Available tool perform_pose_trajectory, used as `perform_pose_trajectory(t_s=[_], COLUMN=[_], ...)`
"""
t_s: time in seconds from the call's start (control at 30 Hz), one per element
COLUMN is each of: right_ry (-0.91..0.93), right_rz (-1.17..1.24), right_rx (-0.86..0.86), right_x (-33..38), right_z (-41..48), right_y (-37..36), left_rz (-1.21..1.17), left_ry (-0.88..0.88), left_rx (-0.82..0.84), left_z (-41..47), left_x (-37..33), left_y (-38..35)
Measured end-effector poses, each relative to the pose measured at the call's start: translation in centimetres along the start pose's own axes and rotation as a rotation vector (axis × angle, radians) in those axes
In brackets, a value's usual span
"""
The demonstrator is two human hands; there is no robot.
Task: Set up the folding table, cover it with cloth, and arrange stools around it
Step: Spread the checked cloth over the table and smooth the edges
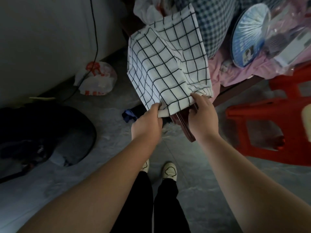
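Note:
A folded white cloth [165, 61] with a black grid pattern hangs in front of me over the corner of a dark wooden surface [186, 125]. My left hand [147, 125] pinches the cloth's lower left corner. My right hand [202, 116] grips its lower right edge, fingers curled around the fabric. A red plastic stool [262, 128] stands on the floor to the right of my hands. No folding table shows in this view.
The wooden surface carries pink fabric [235, 71], a blue-checked cloth [213, 22] and a round blue fan [249, 36]. A plastic bag [96, 79] and a black cable [95, 39] lie by the white wall at left. Dark bags [42, 135] sit lower left.

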State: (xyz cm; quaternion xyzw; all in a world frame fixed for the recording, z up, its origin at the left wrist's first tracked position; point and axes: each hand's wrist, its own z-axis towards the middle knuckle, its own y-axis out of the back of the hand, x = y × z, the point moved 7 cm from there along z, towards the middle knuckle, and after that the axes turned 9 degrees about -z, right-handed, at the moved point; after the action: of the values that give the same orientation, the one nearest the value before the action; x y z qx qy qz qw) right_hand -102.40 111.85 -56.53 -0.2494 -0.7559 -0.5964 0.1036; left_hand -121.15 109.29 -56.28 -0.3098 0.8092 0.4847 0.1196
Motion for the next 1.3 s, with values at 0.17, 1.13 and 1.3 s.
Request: perform_pose_trajectory(t_s=[0.17,1.13,1.3], right_ry=[0.089,-0.654,-0.810], right_rz=[-0.111,-0.004,0.043], right_rx=[-0.239,-0.569,-0.625], right_x=[2.9,-8.0,-12.6], right_z=[-2.8,-67.5,-84.6], right_y=[6.1,27.8,26.5], left_rz=[0.023,0.166,0.126], left_ry=[-0.135,-1.284,-1.362], left_rx=[-0.102,0.409,0.521], left_z=[-5.2,-51.2,-65.9], left_x=[-3.2,-21.4,-18.3], left_y=[9.2,6.3,-1.6])
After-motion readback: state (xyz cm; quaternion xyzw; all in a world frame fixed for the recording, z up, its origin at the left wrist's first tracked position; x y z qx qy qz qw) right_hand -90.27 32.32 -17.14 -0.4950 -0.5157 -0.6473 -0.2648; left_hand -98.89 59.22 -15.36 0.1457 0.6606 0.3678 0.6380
